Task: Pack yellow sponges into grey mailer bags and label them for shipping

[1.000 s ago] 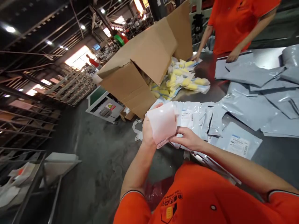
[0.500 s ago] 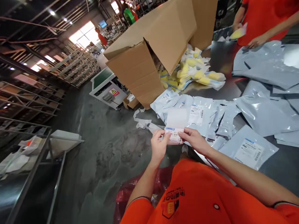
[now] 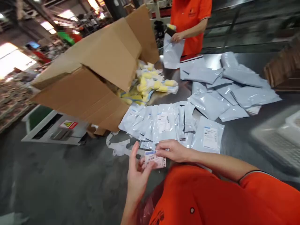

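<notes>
A small printed shipping label (image 3: 153, 158) with a blue strip and barcodes is held between my two hands in front of my body. My left hand (image 3: 138, 172) grips its left and lower edge, the thumb over its face and the index finger raised. At the top right of the label, the fingers of my right hand (image 3: 172, 150) pinch it. Just beyond lies a row of pale grey mailer bags (image 3: 145, 122), some bearing white labels. One labelled mailer bag (image 3: 208, 134) rests apart, right of my right hand.
A large cardboard box (image 3: 89, 93) lies open on the table, spilling yellow items in clear wrap (image 3: 150, 82). More mailer bags (image 3: 234, 90) are heaped at the right. Across the table, a co-worker in an orange shirt (image 3: 189, 18) holds a bag. Paper backing strip (image 3: 119, 147) hangs by the table edge.
My view has swung to the right. The label sheet, spread upright before, now appears shorter, its blank upper part no longer showing. My left index finger has lifted. The co-worker now holds a mailer bag.
</notes>
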`<state>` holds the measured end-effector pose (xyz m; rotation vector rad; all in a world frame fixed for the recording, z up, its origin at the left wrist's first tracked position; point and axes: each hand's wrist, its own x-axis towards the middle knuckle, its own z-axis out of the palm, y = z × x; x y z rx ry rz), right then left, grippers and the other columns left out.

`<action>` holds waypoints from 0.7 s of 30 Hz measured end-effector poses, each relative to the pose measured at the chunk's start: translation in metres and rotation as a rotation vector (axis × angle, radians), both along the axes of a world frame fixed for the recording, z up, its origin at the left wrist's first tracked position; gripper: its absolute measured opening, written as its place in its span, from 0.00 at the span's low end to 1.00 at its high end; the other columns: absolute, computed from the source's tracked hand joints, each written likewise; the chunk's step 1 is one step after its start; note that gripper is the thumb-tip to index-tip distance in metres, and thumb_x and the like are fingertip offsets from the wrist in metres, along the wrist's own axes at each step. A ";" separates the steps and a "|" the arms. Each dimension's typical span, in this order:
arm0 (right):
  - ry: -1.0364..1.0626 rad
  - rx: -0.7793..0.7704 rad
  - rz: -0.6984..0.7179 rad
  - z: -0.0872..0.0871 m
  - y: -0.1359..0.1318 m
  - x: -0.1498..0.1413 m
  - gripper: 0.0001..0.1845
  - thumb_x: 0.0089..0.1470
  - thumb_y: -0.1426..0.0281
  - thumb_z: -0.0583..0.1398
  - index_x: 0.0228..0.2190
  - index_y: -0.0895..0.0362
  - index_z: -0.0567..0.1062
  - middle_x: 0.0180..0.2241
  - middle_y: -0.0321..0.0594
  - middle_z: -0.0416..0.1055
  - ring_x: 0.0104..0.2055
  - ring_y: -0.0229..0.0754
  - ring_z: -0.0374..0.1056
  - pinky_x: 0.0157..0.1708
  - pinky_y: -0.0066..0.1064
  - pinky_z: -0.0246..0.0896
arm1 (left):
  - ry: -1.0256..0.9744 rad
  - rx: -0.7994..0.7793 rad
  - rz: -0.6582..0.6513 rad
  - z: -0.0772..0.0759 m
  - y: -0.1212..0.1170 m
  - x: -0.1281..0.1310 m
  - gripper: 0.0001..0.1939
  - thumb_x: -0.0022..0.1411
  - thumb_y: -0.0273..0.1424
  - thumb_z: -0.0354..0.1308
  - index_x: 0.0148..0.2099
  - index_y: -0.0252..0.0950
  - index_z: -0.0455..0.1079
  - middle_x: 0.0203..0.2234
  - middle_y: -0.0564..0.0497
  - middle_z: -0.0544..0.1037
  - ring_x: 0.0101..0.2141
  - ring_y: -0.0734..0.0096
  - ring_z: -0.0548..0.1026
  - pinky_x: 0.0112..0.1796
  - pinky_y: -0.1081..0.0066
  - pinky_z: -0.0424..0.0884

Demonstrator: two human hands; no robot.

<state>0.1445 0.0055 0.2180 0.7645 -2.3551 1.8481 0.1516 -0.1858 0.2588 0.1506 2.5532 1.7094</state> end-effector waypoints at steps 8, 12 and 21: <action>-0.315 0.312 -0.672 -0.054 0.187 -0.057 0.19 0.64 0.65 0.52 0.50 0.61 0.73 0.51 0.51 0.72 0.54 0.46 0.65 0.55 0.37 0.58 | -0.147 -0.106 -0.040 -0.003 0.008 -0.024 0.15 0.50 0.43 0.67 0.27 0.36 0.75 0.33 0.47 0.79 0.37 0.60 0.77 0.33 0.71 0.75; -0.643 0.778 -1.102 -0.107 0.317 -0.075 0.29 0.59 0.67 0.56 0.59 0.67 0.63 0.61 0.64 0.58 0.66 0.61 0.49 0.60 0.53 0.49 | -0.159 -0.087 -0.140 -0.010 0.011 -0.022 0.16 0.53 0.46 0.65 0.30 0.37 0.75 0.37 0.45 0.78 0.41 0.57 0.76 0.36 0.70 0.75; -0.690 0.560 -0.985 -0.098 0.382 -0.077 0.15 0.55 0.61 0.61 0.30 0.62 0.74 0.33 0.48 0.73 0.38 0.47 0.69 0.38 0.38 0.62 | -0.563 -0.036 -0.395 -0.020 0.044 -0.022 0.14 0.55 0.42 0.66 0.36 0.37 0.75 0.29 0.50 0.75 0.30 0.68 0.71 0.32 0.73 0.67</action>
